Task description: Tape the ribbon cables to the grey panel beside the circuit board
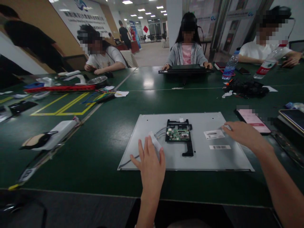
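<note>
A flat grey panel is laid on the green table, directly before the person; on its middle a black bracket is seated, by which a green circuit board is framed; grey cables are led leftward from it and are partly covered by the left hand; that hand is held open, its fingers spread over a white strip, though whether the strip or panel is touched cannot be told; the right hand is placed at the panel's right edge, beside a printed label, with its fingers bent; a small greyish item is glimpsed at its fingertips, too small to be identified, so whether it is gripped cannot be told; both forearms are cut off by the frame; beyond the right hand a phone is seen, its far end pixelated.
</note>
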`<state>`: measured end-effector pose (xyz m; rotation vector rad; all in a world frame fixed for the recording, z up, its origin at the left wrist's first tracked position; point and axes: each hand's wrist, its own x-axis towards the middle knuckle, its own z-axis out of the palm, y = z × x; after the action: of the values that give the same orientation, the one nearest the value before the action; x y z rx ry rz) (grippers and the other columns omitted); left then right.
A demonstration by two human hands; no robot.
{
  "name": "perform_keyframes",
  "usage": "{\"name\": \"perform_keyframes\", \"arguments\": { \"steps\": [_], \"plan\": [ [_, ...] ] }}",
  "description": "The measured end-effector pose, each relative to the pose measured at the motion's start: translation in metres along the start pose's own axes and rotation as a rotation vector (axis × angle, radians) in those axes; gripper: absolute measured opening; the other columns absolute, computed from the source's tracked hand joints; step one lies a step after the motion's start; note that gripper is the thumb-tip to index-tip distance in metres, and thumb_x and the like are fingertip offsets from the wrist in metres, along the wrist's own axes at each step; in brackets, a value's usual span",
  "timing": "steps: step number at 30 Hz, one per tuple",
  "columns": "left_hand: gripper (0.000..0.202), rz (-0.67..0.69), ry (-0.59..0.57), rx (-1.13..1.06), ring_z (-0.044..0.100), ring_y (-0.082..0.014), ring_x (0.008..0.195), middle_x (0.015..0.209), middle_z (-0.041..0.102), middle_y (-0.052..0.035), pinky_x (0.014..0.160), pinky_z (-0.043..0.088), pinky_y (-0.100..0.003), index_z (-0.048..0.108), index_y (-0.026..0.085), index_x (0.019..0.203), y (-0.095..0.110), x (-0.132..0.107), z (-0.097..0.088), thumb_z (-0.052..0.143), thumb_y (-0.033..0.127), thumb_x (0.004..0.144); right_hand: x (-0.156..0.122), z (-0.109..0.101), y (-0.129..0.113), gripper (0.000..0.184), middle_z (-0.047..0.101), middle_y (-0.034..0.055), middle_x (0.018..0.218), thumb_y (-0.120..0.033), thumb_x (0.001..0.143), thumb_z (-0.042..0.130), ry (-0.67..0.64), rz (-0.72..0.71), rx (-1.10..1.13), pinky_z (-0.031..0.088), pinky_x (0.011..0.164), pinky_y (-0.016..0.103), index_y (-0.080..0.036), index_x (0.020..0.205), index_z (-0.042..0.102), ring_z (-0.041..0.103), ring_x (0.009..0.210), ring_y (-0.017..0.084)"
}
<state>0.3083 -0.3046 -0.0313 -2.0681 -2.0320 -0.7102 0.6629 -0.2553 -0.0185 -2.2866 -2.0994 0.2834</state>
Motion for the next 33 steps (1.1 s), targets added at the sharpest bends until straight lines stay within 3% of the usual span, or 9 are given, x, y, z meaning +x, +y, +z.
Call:
{"name": "perform_keyframes", "arguments": {
  "steps": [7,14,18,22,27,33],
  "plan": [
    [0.049,0.112,0.049,-0.137,0.027,-0.0332,0.142,0.142,0.048,-0.0187,0.111,0.019,-0.063,0.039,0.014,0.142,-0.001,0.002,0.0,0.043,0.029,0.095,-0.001,-0.003,-0.008,0.047,0.072,0.0103,0.108,-0.047,0.094,0.04,-0.035,-0.127,0.214,0.052,0.084,0.041,-0.019,0.121,0.066,0.068,0.094,0.027],
    [0.04,0.291,-0.001,-0.277,0.038,-0.0246,0.138,0.138,0.053,-0.0136,0.115,0.027,-0.05,0.046,0.017,0.136,0.001,-0.001,-0.001,0.043,0.02,0.096,-0.014,-0.011,-0.032,0.042,0.072,0.0061,0.114,-0.043,0.092,0.05,-0.136,-0.285,0.497,0.054,0.089,0.038,-0.023,0.126,0.063,0.069,0.099,0.022],
    [0.031,0.301,-0.066,-0.32,0.049,-0.0238,0.129,0.127,0.063,-0.009,0.114,0.028,-0.054,0.058,0.021,0.121,0.025,-0.02,-0.017,0.041,0.017,0.096,-0.021,-0.015,-0.043,0.043,0.071,0.0028,0.118,-0.041,0.092,0.052,-0.262,-0.388,0.659,0.053,0.092,0.039,-0.028,0.132,0.058,0.068,0.104,0.022],
    [0.044,0.323,-0.223,-0.303,0.044,-0.0285,0.134,0.139,0.053,-0.0113,0.111,0.031,-0.058,0.048,0.022,0.137,0.061,-0.042,-0.026,0.045,0.024,0.093,-0.024,-0.015,-0.052,0.042,0.072,0.0031,0.115,-0.038,0.091,0.053,-0.295,-0.477,0.695,0.053,0.09,0.04,-0.028,0.132,0.058,0.069,0.101,0.022],
    [0.062,0.269,-0.346,-0.173,0.034,-0.0432,0.136,0.149,0.039,-0.019,0.104,0.029,-0.07,0.042,0.017,0.145,0.095,-0.049,-0.01,0.055,0.034,0.087,-0.018,-0.006,-0.055,0.039,0.072,0.0037,0.113,-0.04,0.092,0.051,-0.247,-0.456,0.691,0.052,0.089,0.041,-0.028,0.128,0.061,0.068,0.099,0.022],
    [0.062,0.231,-0.362,-0.097,0.029,-0.0478,0.137,0.148,0.039,-0.0203,0.104,0.025,-0.073,0.051,0.017,0.138,0.115,-0.049,0.003,0.062,0.041,0.082,-0.015,-0.004,-0.058,0.037,0.073,0.0055,0.109,-0.037,0.093,0.048,-0.165,-0.432,0.648,0.052,0.085,0.036,-0.023,0.124,0.064,0.068,0.095,0.02]
  ]
}}
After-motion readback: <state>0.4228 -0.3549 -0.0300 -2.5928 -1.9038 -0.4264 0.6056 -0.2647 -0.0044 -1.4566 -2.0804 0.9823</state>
